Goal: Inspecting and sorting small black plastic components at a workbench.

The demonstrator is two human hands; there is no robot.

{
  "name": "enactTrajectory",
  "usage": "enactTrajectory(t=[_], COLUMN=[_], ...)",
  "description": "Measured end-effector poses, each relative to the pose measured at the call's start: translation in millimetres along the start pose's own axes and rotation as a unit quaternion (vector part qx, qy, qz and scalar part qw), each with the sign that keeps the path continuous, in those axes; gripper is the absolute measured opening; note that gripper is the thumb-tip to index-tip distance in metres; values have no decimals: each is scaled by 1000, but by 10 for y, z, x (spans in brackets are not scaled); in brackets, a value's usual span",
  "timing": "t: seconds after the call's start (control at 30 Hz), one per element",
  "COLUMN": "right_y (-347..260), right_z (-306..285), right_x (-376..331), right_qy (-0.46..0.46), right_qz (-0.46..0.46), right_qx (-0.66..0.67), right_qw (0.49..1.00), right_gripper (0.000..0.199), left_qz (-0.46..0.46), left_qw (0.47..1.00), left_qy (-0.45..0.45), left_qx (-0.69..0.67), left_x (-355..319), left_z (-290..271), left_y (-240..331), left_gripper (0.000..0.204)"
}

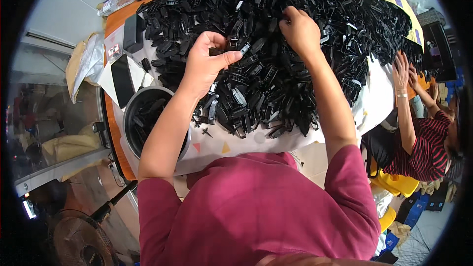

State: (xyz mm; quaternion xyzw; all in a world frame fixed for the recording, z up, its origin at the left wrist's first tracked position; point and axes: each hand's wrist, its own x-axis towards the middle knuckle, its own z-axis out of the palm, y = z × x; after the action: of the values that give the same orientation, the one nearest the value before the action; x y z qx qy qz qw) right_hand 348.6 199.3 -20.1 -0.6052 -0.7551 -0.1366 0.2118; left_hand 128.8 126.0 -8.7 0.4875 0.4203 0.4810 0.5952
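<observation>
A big heap of black plastic clips (276, 54) covers most of the table (256, 143), which is spread with a white cloth. The left hand (209, 61) hangs over the near left part of the heap, fingers curled in and thumb stretched across, pinching a small black clip (215, 51) between them. The right hand (299, 29) is deeper in the heap, its fingertips bent down and buried among the clips, so I cannot tell whether it grips one. By the left forearm stands a round metal bowl (132, 111) with a few clips inside. A dark phone (122, 80) lies just beyond the bowl, and a plastic bottle (117, 2) lies at the far left corner. At the right edge another person's hands (404, 71) touch the heap.
</observation>
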Motion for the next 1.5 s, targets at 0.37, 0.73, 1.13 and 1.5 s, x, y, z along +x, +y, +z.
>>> enactTrajectory(t=[0.37, 0.73, 1.13, 1.5], right_y=[-539, -503, -480, -751], right_z=[-675, -923, -995, -814], right_x=[-620, -582, -648, -817], right_qy=[-77, 36, 19, 147], right_qz=[53, -118, -131, -77], right_qx=[559, 414, 415, 333], right_qw=[824, 902, 900, 928], right_gripper=[18, 22, 29, 39], left_qz=[15, 180, 289, -8], left_qw=[997, 981, 927, 987], left_qy=[-12, 16, -22, 36], left_qx=[-68, 72, 240, -155], left_x=[-75, -244, -270, -353], left_z=[350, 269, 186, 556], left_y=[43, 177, 295, 184], left_gripper=[23, 25, 25, 27])
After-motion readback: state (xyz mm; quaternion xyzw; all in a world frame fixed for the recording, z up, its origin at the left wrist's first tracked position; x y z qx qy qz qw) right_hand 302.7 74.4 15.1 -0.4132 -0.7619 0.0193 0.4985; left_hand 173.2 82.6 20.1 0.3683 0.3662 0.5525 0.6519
